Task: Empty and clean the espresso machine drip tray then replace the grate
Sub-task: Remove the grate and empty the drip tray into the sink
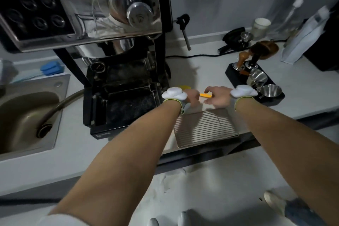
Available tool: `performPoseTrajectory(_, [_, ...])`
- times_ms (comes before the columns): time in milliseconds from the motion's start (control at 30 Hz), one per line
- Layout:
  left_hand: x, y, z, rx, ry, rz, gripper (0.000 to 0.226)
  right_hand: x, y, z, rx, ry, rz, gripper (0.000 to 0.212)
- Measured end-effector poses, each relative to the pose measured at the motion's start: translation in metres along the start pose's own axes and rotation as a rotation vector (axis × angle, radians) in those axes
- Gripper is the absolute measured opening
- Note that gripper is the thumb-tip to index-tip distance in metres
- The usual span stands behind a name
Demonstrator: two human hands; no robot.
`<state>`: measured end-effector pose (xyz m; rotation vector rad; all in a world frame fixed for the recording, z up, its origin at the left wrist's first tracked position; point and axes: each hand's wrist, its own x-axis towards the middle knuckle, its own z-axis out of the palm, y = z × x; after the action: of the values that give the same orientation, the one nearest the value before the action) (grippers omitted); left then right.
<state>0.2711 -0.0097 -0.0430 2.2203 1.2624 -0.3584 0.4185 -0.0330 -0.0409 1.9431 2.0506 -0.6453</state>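
Note:
The chrome espresso machine stands at the upper left, and its black drip tray sits open in the base with dark residue inside. The slatted metal grate lies flat on the counter to the right of the machine, near the front edge. Just beyond the grate a yellow-orange object, perhaps a sponge or cloth, rests on the counter. My left hand hovers with curled fingers close to that object. My right hand reaches toward it with fingers apart. Contact with it is unclear.
A steel sink with a hose lies left of the machine. Behind it sits a blue sponge. At the right stands a black tamping station with tampers and metal funnels. The steam wand hangs right of the machine.

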Motion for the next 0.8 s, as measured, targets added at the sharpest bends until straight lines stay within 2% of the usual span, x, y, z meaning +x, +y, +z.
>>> performPoseTrajectory(133, [-0.068,-0.041,-0.04,0.047,0.182,-0.06,0.023,-0.025,-0.038,-0.041,-0.003,0.034,-0.056,0.065])
performPoseTrajectory(233, [-0.114,-0.079,-0.055,0.017,0.273,-0.154,0.024,-0.029,-0.073,-0.059,-0.001,0.03,-0.129,0.071])
performPoseTrajectory(400, [-0.192,-0.142,-0.066,0.002,0.395,-0.33,0.029,-0.031,-0.144,-0.061,-0.085,0.009,-0.249,0.066])
performPoseTrajectory(533, [-0.23,-0.172,-0.033,0.002,0.4,-0.419,0.033,-0.03,-0.183,-0.035,-0.102,-0.105,-0.334,0.067])
performPoseTrajectory(667, [-0.227,-0.189,0.023,-0.031,0.349,-0.386,0.047,-0.026,-0.201,-0.001,-0.201,-0.174,-0.316,0.075])
performPoseTrajectory(733, [-0.219,-0.193,0.052,0.024,0.327,-0.381,0.053,-0.023,-0.203,0.015,-0.263,-0.153,-0.293,0.079])
performPoseTrajectory(800, [-0.209,-0.195,0.077,0.117,0.332,-0.401,0.051,-0.019,-0.2,0.033,-0.348,-0.049,-0.286,0.074])
